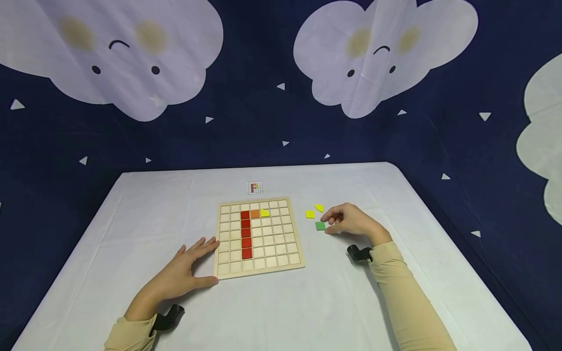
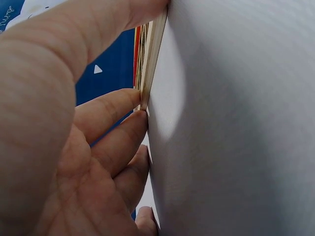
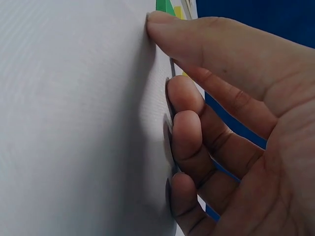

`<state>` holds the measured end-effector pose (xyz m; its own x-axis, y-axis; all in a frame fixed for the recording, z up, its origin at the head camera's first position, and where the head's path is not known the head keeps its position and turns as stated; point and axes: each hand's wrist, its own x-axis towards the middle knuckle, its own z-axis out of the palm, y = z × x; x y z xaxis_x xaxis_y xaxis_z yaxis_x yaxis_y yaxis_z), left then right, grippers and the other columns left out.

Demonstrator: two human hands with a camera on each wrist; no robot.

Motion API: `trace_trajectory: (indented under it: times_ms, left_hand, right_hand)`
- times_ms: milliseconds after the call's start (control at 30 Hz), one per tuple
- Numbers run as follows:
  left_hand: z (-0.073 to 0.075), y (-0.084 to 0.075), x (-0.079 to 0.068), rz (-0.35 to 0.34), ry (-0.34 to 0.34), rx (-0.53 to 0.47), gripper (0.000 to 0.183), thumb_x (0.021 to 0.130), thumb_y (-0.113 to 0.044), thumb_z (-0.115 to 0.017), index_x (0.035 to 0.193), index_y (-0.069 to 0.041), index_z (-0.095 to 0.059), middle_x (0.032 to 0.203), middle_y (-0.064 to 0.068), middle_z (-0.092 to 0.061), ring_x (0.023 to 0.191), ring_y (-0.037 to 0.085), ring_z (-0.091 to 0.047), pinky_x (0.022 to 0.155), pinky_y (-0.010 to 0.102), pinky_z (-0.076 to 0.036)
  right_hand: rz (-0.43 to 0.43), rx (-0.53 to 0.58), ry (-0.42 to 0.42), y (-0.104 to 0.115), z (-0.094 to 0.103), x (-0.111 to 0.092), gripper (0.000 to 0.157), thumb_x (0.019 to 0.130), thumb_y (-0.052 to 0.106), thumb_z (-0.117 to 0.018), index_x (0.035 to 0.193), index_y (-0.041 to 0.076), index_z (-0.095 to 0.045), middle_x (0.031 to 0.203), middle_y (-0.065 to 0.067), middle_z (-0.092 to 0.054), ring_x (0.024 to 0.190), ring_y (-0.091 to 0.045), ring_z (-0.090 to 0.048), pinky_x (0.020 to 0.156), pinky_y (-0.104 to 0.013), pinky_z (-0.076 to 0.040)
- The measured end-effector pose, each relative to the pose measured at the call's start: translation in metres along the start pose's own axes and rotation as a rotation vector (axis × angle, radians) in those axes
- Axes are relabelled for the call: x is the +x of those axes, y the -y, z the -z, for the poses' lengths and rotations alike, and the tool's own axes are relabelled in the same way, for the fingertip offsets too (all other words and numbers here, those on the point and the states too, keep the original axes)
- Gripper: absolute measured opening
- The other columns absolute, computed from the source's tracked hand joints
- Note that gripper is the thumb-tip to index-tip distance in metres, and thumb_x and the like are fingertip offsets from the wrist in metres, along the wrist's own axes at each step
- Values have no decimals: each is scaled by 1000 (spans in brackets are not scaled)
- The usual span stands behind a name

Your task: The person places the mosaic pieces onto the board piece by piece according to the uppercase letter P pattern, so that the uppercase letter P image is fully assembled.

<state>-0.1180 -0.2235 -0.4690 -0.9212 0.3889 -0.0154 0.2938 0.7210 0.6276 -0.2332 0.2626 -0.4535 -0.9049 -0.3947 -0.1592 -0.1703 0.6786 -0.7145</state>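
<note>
My left hand (image 1: pixel 180 273) lies at the left side of a wooden grid board (image 1: pixel 259 269). Its thumb touches the near left corner and its fingers, spread apart, meet the left edge; the left wrist view shows the fingertips against the board's side (image 2: pixel 155 54). On the board are a column of red squares (image 1: pixel 246 243), an orange square (image 1: pixel 255 214) and a yellow piece (image 1: pixel 265 213) with a cut or rounded corner. My right hand (image 1: pixel 353 222) rests on the table, thumb and index tips right at a green square (image 1: pixel 320 226). In the right wrist view the thumb overlaps the green square (image 3: pixel 164 6).
A yellow square (image 1: pixel 310 214) and a yellow quarter-round piece (image 1: pixel 319 207) lie between the board and my right hand. Behind the board is a small printed grid card (image 1: pixel 254 188) with a coloured pattern. A white cloth covers the table (image 1: pixel 145 214); a dark blue cloud-print curtain (image 1: pixel 246 136) hangs behind.
</note>
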Motion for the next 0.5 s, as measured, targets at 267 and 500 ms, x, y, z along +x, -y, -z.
trace_trajectory:
  times_ms: [267, 500]
  left_hand:
    - [0, -1, -1, -1, 2, -1, 91, 80, -42, -94, 157, -11, -56, 168, 16, -47, 160, 51, -32, 123, 83, -11]
    - [1, -1, -1, -2, 1, -6, 91, 80, -42, -94, 156, -11, -56, 168, 16, -47, 160, 51, -32, 123, 83, -12]
  right_hand:
    - [-2, -27, -10, 2, -3, 3, 27, 85, 15, -91, 109, 8, -81, 89, 0, -70, 83, -15, -60, 72, -21, -50]
    - [16, -16, -18, 8, -7, 5, 24, 86, 13, -90, 108, 6, -81, 88, 0, -70, 82, -15, -61, 72, -20, -52]
